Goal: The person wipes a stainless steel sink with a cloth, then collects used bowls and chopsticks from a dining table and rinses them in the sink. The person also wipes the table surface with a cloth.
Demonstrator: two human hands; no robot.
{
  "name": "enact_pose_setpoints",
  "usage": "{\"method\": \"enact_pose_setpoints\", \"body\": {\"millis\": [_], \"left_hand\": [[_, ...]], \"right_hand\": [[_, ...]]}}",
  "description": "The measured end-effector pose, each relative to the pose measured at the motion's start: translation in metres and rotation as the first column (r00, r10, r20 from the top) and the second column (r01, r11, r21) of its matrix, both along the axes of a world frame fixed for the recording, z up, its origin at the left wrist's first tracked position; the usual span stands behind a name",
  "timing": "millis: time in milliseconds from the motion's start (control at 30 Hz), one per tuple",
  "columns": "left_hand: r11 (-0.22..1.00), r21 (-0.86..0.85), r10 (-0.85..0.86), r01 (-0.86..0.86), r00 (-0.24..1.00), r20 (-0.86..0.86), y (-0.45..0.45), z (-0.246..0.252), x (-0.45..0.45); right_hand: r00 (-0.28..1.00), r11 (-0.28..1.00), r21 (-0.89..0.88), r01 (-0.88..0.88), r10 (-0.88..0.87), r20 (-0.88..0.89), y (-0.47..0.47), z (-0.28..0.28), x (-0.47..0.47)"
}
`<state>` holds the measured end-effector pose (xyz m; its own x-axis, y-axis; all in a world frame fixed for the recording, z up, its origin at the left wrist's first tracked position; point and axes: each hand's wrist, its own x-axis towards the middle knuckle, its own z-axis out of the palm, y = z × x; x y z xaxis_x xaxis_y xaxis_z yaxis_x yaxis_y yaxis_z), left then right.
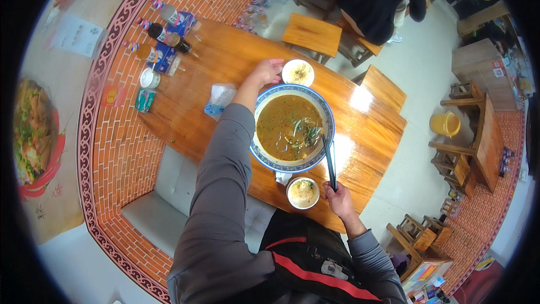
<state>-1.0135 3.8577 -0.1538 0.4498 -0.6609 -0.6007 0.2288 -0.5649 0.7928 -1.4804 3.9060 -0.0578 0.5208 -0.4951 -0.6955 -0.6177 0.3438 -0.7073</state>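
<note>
A large blue-and-white bowl [270, 161] stands on the wooden table, holding brown broth [278, 122] with leafy greens [311, 135] at its right side. My left hand [268, 71] reaches past the bowl's far side. Its fingers are apart beside the left rim of a small white bowl [298, 72] with food scraps; whether they touch it is unclear. In my right hand [338, 199] is a pair of black chopsticks [330, 162], their tips over the large bowl's right rim. Left of that hand sits a second small bowl [303, 193] with pale food in it.
Drink bottles [158, 33], a dark jar [179, 43] and tissue packs [163, 57] line the table's wall end. A white cup [149, 78], a green packet [144, 100] and a crumpled plastic wrapper [220, 99] lie nearer. Stools [312, 33] and a person in black [371, 0] are beyond.
</note>
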Motion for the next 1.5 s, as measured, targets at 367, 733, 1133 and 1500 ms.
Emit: {"method": "enact_pose_setpoints", "body": {"millis": [367,733,1133,1500], "left_hand": [[0.993,-0.092,0.068,-0.080,0.990,-0.127,-0.013,-0.015,-0.007],[0.938,-0.301,0.204,-0.173,0.976,0.077,0.076,0.109,-0.040],[0.940,0.024,0.340,-0.339,0.940,-0.018,0.233,0.116,-0.331],[0.936,-0.008,0.351,-0.352,0.931,0.098,0.265,0.043,-0.381]], "right_hand": [[0.994,0.996,-0.069,-0.048,0.042,-0.097,-0.007,-0.004,-0.007],[0.991,0.997,-0.031,-0.072,0.075,0.107,-0.027,-0.018,-0.020],[0.933,0.950,-0.151,-0.272,0.299,0.201,-0.018,-0.061,-0.052],[0.856,0.868,-0.165,-0.468,0.492,0.159,-0.015,-0.076,-0.040]]}}
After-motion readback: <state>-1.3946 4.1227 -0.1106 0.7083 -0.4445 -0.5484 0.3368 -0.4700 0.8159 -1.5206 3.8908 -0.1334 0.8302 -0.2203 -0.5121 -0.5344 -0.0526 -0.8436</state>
